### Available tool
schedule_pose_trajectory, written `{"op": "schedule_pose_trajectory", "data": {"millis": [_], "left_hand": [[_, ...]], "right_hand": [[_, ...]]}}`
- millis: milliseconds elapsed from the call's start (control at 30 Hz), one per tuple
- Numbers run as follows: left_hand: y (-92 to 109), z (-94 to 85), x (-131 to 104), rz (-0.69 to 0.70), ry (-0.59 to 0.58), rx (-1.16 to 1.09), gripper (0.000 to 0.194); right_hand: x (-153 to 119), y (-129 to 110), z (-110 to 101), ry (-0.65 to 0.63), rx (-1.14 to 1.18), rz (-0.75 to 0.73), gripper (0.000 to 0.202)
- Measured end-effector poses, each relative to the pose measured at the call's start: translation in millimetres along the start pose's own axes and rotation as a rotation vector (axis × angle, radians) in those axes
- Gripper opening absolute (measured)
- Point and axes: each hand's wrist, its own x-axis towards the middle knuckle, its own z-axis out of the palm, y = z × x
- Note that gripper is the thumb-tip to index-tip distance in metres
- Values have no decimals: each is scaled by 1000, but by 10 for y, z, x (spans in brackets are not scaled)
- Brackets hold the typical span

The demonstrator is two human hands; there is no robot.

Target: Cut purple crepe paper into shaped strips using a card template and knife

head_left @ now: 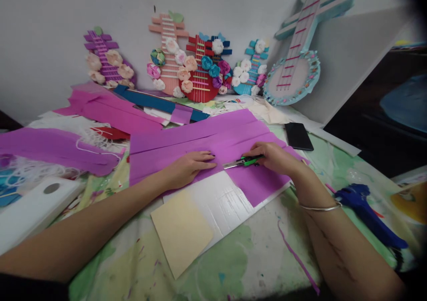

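Note:
A wide sheet of purple crepe paper (200, 143) lies across the table, partly over a white board (230, 201). My left hand (188, 169) rests flat on the paper, fingers stretched towards the right. In my right hand (275, 158) is a green and black utility knife (248, 160). Its metal blade points left and lies at the paper's cut edge, a little right of my left fingertips. Below that edge the board shows scored lines. A cream card (182, 234) lies over the board's lower left part.
Several decorated cardboard guitars (200, 69) lean on the wall. A blue glue gun (370, 212) lies right of my forearm, a black phone (299, 136) behind it. Pink paper (113, 109), white string (103, 136) and a white box (40, 207) occupy the left.

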Motion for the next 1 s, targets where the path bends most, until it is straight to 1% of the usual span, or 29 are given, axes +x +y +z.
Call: {"op": "schedule_pose_trajectory", "data": {"millis": [167,400,567,733,867,1000], "left_hand": [[-21,7,3,-3,1,-7,39],[-26,0,1,3,3,-19,40],[-28,-2,0,-5,-3,-37,40],[-17,-13,9,-19,-20,-39,41],[-9,-11,14,-7,-7,-30,39],[-23,6,11,13,8,-33,38]], "right_hand": [[-30,18,-33,-13,53,-26,64],[-59,-12,-101,-56,108,-66,57],[-41,-25,-64,-31,82,-39,64],[-21,-71,-26,-5,62,-32,64],[-22,-81,-34,-31,79,-73,64],[-47,-12,-55,-64,118,-67,65]]}}
